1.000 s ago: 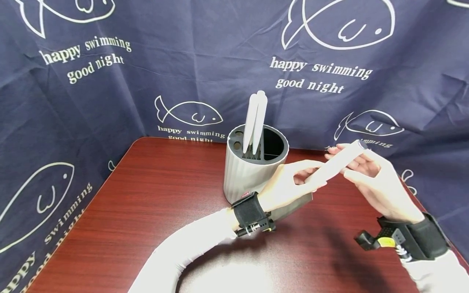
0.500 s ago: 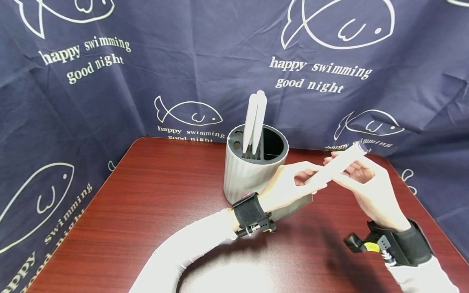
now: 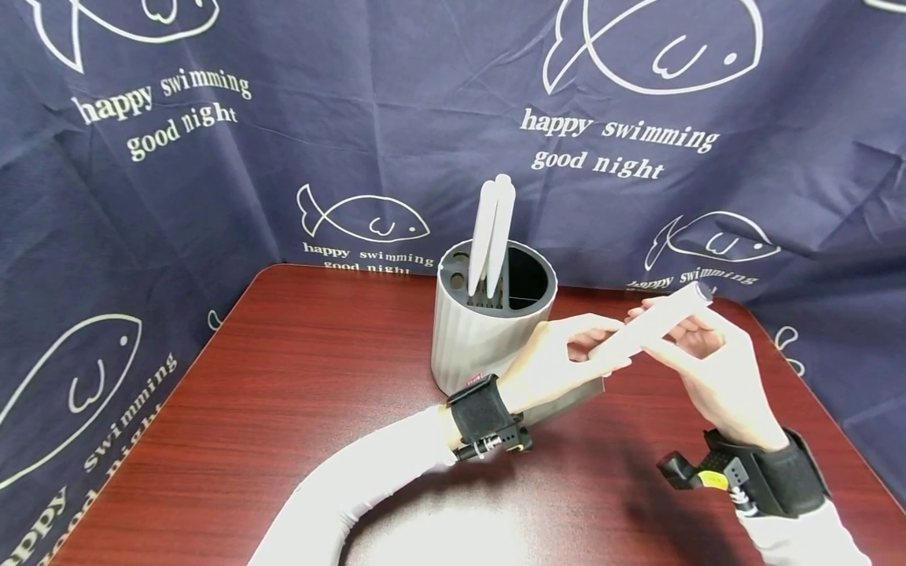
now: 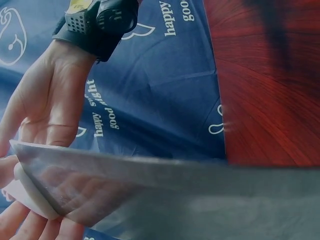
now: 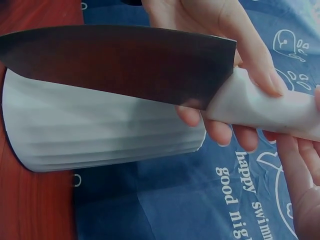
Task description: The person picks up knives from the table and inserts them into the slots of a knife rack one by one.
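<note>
A wide-bladed kitchen knife is raised over the table on the right, its white handle (image 3: 660,318) slanting up to the right. My left hand (image 3: 555,358) grips the handle close to the blade (image 5: 135,65), thumb on one side and fingers on the other. Farther along, toward the butt end, my right hand (image 3: 718,369) pinches the handle between thumb and fingers. In the head view the left hand and wrist hide much of the blade. Behind it stands a ribbed white knife holder (image 3: 460,338) with two white-handled knives (image 3: 491,236) upright in its slots.
The holder's dark top has round holes on the left and a large open compartment (image 3: 529,279) on the right. It stands on a reddish-brown wooden table (image 3: 318,346). Dark blue cloth (image 3: 354,141) with fish prints hangs close behind and beside the table.
My right hand has moved left and slightly down along the knife handle, its thumb coming onto it. The handle's butt end dips a little. The left hand stays nearly in place.
</note>
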{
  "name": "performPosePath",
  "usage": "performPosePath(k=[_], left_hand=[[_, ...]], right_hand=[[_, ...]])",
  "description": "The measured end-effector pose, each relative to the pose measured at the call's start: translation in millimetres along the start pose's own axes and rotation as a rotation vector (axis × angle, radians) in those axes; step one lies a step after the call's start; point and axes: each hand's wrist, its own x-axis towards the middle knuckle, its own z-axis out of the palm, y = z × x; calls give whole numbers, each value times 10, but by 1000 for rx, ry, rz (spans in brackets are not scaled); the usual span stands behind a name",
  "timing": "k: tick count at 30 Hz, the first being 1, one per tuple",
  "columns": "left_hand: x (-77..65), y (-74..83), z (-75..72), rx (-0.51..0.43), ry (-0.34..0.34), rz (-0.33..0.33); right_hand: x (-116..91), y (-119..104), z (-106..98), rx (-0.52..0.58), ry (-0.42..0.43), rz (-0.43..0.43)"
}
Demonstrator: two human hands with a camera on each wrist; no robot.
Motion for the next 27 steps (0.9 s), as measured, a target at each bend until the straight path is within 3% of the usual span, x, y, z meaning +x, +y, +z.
performPosePath(k=[6,13,17,27], left_hand=[[-53,28,-36,61,43,-53],[-177,58,-205,57,53,-67],[-309,60,-307,47,53,-114],[-723,13,-525,51,94,-202]], right_hand=[[-34,9,-43,87,15,10],[-53,15,-167,313,7,-20],[-58,11,-215,385,16,-28],[-55,-25,-276,438,29,-43]])
